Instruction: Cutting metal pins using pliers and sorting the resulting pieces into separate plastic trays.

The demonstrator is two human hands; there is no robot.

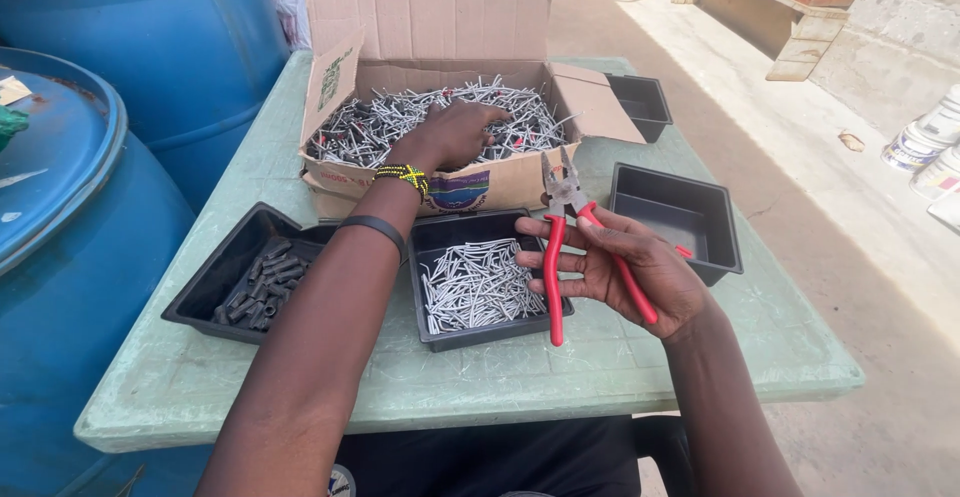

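My left hand (450, 135) reaches into an open cardboard box (480, 187) full of grey metal nails (365, 127), its fingers down among them; whether it grips any is hidden. My right hand (625, 267) holds red-handled pliers (570, 227) above the table, jaws pointing up and slightly apart. Just below the pliers sits a black tray (450, 235) holding several silver nails (478, 282). A beaded bracelet and a black band are on my left wrist.
A black tray (215, 277) with dark plugs (260, 282) lies at the left. Two black trays (680, 207) (642, 102) stand at the right. All sit on a pale green table (300, 377). Blue barrels (90, 157) crowd the left side; paint tins (930, 137) stand on the ground.
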